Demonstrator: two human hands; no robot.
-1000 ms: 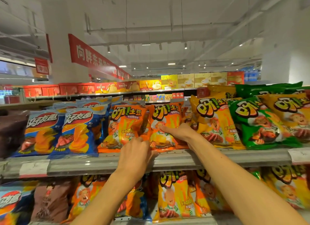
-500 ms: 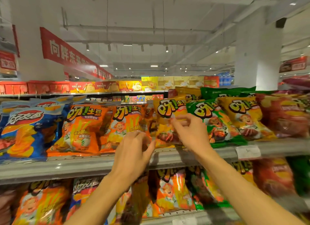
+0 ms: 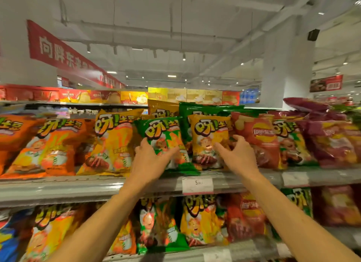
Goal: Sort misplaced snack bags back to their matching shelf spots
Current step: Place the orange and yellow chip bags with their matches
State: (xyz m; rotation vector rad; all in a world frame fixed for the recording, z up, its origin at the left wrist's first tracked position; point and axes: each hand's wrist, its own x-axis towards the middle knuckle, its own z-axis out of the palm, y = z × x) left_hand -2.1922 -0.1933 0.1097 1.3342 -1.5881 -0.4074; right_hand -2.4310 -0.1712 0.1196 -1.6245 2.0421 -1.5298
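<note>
Reaching up from the bottom of the view, two bare forearms stretch toward a grey metal shelf point(image 3: 78, 189) stocked with snack bags. The left hand point(image 3: 150, 160) rests against the front of a green bag point(image 3: 166, 132), thumb and fingers spread around its lower left part in a loose grip; whether the fingers actually pinch the bag cannot be told. The right hand point(image 3: 236, 154) has its fingers curved and spread at the right edge of a yellow bag point(image 3: 210, 132), touching or nearly touching it, and its grip on the bag is not clearly closed either. Both bags stand upright, side by side, in the middle of the shelf, the green one to the left of the yellow one. A white price label point(image 3: 197, 185) sits on the shelf edge just below them. Left of the green bag stand orange bags point(image 3: 58, 144) of the same brand; right of the yellow bag stands a red bag point(image 3: 259, 138), then purple bags point(image 3: 332, 142). A lower shelf holds more bags in matching colours. Farther back, another shelf carries red and yellow boxes point(image 3: 136, 96), and a red banner point(image 3: 64, 52) with white characters hangs from the ceiling at upper left beside a white pillar point(image 3: 287, 66).
</note>
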